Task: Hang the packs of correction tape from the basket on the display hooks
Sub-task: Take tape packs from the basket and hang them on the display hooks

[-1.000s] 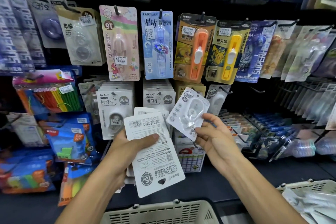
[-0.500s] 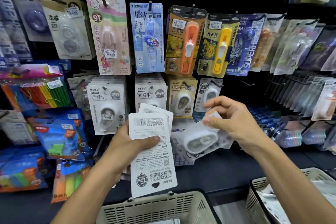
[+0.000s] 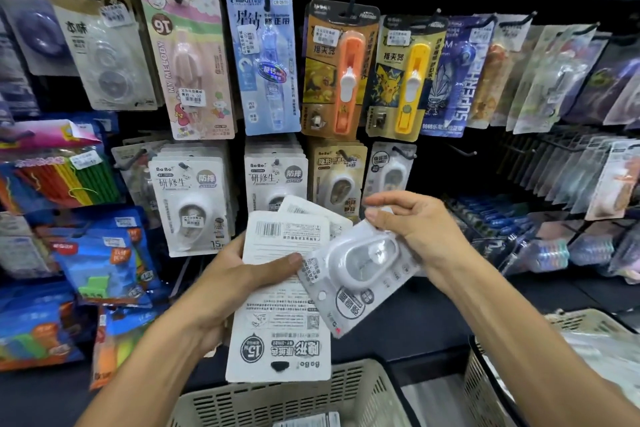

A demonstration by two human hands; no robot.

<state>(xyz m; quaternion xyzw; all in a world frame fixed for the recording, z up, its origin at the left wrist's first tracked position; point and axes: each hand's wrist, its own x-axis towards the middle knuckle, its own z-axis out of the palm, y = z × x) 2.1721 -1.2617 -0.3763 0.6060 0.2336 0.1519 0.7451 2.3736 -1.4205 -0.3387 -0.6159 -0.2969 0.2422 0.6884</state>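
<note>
My left hand (image 3: pixel 239 279) grips a stack of white correction tape packs (image 3: pixel 282 319), backs toward me and upside down, thumb across the top card. My right hand (image 3: pixel 420 227) pinches the upper edge of a single white correction tape pack (image 3: pixel 360 269), which hangs tilted with its clear blister facing me and overlaps the stack. Behind both hands, similar white packs (image 3: pixel 192 204) hang on the display hooks in the lower row. A beige slotted basket (image 3: pixel 287 399) stands below my hands at the bottom edge.
A second beige basket (image 3: pixel 575 354) holding packs sits at the lower right. An empty black hook (image 3: pixel 462 151) juts out right of the lower-row packs. Taller carded tape packs (image 3: pixel 265 62) fill the upper row. Coloured stationery bags (image 3: pixel 93 263) hang at the left.
My right hand has turned the single pack over, from held up beside the stack to hanging blister-forward below its fingers, and drawn it in over the stack. The view has shifted slightly.
</note>
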